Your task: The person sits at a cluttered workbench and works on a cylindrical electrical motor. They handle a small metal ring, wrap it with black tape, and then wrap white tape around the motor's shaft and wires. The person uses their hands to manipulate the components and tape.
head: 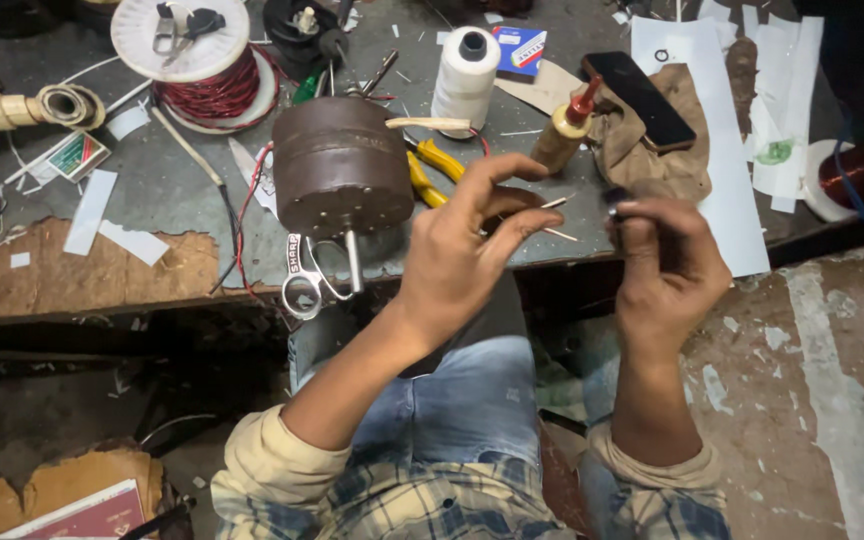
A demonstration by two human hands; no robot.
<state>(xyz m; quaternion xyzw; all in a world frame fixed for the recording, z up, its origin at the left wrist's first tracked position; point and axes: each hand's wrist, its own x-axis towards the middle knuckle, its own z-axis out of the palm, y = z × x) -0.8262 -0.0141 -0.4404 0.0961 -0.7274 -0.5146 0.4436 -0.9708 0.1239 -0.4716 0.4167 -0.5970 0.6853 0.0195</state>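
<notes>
Beside the glue bottle (564, 130) (red-capped), both hands (467, 255) pinch a sliver (555, 203).

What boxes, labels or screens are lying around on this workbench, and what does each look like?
Small box: top centre, right of the white thread cone; flat, blue, white and red.
Small packet: left bench, flat, white with green and red.
Phone: right of the glue bottle, on brown cloth; dark rectangular screen, off.
</notes>
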